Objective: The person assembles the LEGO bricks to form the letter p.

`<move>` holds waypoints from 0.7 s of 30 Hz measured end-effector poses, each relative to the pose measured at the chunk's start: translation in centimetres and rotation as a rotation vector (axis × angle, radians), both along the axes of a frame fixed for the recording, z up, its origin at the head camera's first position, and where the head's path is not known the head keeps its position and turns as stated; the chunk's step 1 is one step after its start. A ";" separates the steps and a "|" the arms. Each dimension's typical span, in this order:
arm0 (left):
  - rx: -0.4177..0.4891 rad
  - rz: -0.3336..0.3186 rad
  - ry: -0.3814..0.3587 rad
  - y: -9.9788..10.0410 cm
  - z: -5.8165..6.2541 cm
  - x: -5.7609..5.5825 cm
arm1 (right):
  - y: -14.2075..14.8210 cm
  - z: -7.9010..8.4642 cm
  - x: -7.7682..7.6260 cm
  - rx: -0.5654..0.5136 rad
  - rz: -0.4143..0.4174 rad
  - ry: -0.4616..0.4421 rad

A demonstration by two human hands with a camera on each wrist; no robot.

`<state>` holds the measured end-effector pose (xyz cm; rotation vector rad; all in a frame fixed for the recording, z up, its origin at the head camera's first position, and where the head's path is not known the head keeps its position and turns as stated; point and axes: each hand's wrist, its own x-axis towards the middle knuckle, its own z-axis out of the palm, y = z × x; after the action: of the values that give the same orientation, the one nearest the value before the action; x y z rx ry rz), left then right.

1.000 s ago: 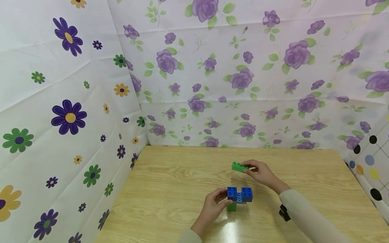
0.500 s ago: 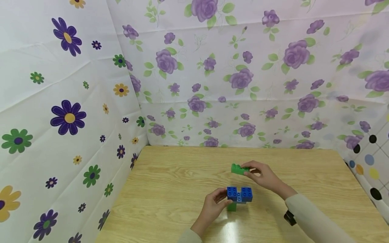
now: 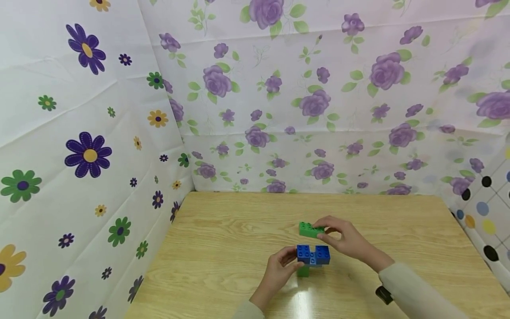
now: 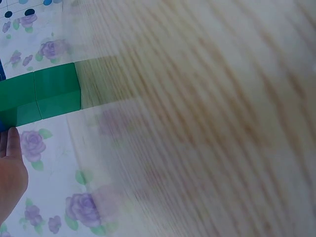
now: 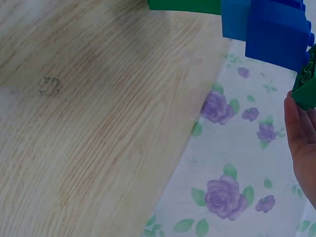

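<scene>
My left hand [image 3: 279, 271] grips the left side of a toy-brick build on the table. On top stand two dark blue bricks [image 3: 323, 254] with a gap between them, above a light blue brick [image 3: 312, 259]. Green bricks [image 4: 57, 91] form the column below, partly hidden in the head view. My right hand [image 3: 344, 238] pinches a green brick [image 3: 307, 229] by its right end, studs up. That brick hovers just beyond and above the dark blue bricks; in the right wrist view its end [image 5: 307, 89] appears close to a dark blue one.
The build stands on a light wood table [image 3: 223, 248]. Flowered cloth [image 3: 279, 133] hangs behind the table, with a daisy-print cloth [image 3: 91, 199] on the left and a dotted one [image 3: 484, 208] on the right. A black wrist device [image 3: 384, 295] is at the right sleeve.
My right hand has brought the green brick nearer to me and slightly left, closer to the dark blue bricks. My left hand and the build have stayed in place.
</scene>
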<state>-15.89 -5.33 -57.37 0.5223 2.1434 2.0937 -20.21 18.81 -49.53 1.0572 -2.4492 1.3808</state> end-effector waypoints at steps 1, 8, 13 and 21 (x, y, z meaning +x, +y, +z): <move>-0.002 0.000 -0.001 0.0 0.0 0.0 | 0.0 0.0 0.1 -0.003 0.004 0.006; -0.003 -0.002 -0.001 -0.1 -0.1 0.0 | -0.5 0.4 1.6 -0.006 0.009 0.008; -0.003 -0.005 0.014 -0.1 -0.1 0.0 | -0.9 0.9 2.7 -0.002 0.004 -0.004; -0.013 -0.022 0.040 -0.2 0.1 0.1 | -1.0 0.2 3.4 0.017 -0.006 0.034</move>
<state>-15.81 -5.53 -57.31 0.5886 2.1610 2.0732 -16.84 17.82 -49.29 1.0673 -2.4423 1.3308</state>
